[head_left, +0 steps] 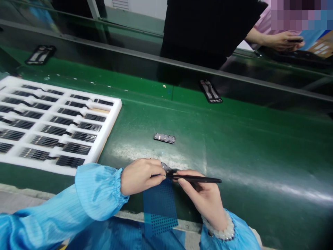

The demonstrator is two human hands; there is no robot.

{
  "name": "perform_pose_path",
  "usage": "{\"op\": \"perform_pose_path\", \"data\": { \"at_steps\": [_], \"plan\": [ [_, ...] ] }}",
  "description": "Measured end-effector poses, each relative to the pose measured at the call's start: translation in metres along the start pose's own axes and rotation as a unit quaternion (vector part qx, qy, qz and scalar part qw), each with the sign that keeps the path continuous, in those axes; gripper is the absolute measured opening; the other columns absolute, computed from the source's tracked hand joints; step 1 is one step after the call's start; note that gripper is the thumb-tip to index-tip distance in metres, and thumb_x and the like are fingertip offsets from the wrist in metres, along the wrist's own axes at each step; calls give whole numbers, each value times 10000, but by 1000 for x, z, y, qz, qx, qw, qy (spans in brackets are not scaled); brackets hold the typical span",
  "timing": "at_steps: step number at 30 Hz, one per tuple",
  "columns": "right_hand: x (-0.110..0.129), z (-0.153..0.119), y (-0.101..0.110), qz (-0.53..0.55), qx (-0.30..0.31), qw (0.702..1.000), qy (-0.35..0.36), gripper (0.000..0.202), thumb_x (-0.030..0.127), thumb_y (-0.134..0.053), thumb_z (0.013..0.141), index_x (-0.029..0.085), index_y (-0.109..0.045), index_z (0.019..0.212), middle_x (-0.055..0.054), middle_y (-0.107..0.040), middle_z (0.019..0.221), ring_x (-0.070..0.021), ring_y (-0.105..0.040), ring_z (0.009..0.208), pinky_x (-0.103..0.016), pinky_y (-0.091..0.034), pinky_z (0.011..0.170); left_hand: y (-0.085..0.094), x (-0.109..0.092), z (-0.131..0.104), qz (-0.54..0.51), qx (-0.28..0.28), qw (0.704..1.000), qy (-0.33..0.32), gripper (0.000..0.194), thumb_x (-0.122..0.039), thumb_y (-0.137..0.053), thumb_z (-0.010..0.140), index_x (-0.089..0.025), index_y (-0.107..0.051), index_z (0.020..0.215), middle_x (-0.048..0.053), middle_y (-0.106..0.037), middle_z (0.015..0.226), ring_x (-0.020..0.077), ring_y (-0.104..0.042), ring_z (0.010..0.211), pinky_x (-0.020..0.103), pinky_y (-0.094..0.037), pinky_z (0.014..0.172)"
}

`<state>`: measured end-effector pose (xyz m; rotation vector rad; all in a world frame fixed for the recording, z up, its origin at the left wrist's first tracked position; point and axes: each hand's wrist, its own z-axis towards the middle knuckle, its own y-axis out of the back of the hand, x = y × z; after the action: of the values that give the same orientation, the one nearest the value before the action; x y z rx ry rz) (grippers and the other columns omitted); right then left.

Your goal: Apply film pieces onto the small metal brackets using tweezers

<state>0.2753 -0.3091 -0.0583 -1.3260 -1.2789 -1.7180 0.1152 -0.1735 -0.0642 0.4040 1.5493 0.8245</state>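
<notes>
At left I have the white foam tray (105, 133), its slots presumably there to hold the dark parts (53, 130) apart. My left hand (142, 175) pinches a dark piece (168, 169), likely steadying it; a small board (164, 138) lies just beyond. That piece meets the slim black device (201, 179), gripped edge-on by my right hand (205, 194). The surface's (241, 146) near edge passes close below both hands, leaving more room forward and right.

A green workbench under bright light, backed by dark framing.
From where I stand, the worktop (260, 139) catches a white glare toward the right; beyond it, a grey rail (182, 61) crosses, a tall black panel (205, 27) rises, and a vent (120, 4) marks the pale far wall (148, 7).
</notes>
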Motion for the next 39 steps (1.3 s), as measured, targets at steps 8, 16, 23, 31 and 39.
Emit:
{"op": "perform_pose_path", "data": {
  "at_steps": [8,16,23,31,39],
  "plan": [
    [-2,-2,1,0,7,1000,5,120,285,-627,815,212,-689,887,-64,-730,833,-213,-701,744,-359,-580,758,0,1,0,13,1,1000,-8,246,-249,-444,914,-185,-666,828,4,-602,729,114,-579,689,202,-415,659],
    [-2,-1,1,9,-8,1000,3,111,258,-640,805,219,-697,891,-55,-732,852,-204,-702,747,-335,-584,733,2,0,0,16,11,1000,-10,232,-235,-456,910,-175,-661,820,6,-599,727,116,-571,683,200,-406,652],
    [1,0,0,13,-4,1000,-7,135,304,-642,802,210,-700,878,-67,-733,849,-212,-700,729,-367,-585,755,1,0,1,10,15,1000,-18,269,-240,-418,926,-178,-652,809,5,-587,729,111,-559,681,203,-404,660],
    [-1,-1,0,15,-7,1000,5,119,290,-642,804,215,-699,878,-59,-730,838,-205,-699,722,-347,-588,735,2,-1,1,14,17,1000,-22,285,-254,-404,935,-178,-641,797,-2,-560,704,108,-546,660,202,-396,655],
    [-1,-1,1,18,-6,1000,7,111,271,-644,805,221,-697,890,-52,-728,849,-200,-699,726,-344,-584,737,2,0,1,20,14,999,-22,260,-241,-434,925,-169,-647,794,-1,-567,697,109,-550,659,195,-388,638]
  ]
}}
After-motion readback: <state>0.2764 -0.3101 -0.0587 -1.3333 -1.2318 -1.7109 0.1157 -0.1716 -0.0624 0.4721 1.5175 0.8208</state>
